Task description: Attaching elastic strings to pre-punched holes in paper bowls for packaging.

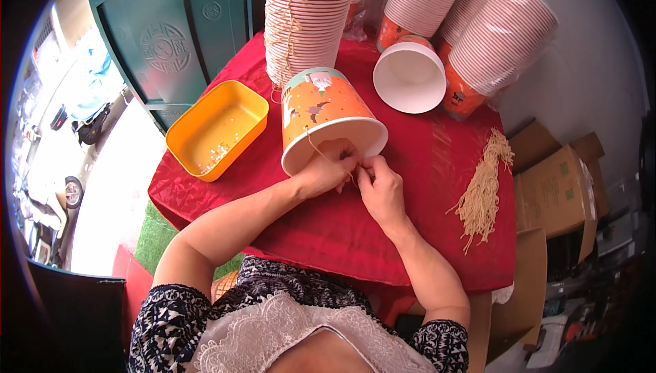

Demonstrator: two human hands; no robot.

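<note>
Shiny red cloth (307,236) covers the table, and both hands are at work near its middle. The left hand (331,169) is at the mouth of an orange patterned paper bucket with a white rim (328,108), its fingers bent and pinched together; a thin tan cord (311,142) runs from the bucket's wall down to it. The right hand (383,192) has thumb and forefinger closed just beside the left fingertips; what they pinch is too small to tell. The bucket lies tilted on its side, mouth toward the person. Left of it sits a yellow rectangular plastic tub (220,127) with small pale bits inside; behind it rises a tall stack of nested orange buckets (304,31). Farther right lies a loose bundle of tan cords (484,192). Beyond the table's right edge are brown cardboard boxes (555,185); at the far left stands a green metal door (160,4).
</note>
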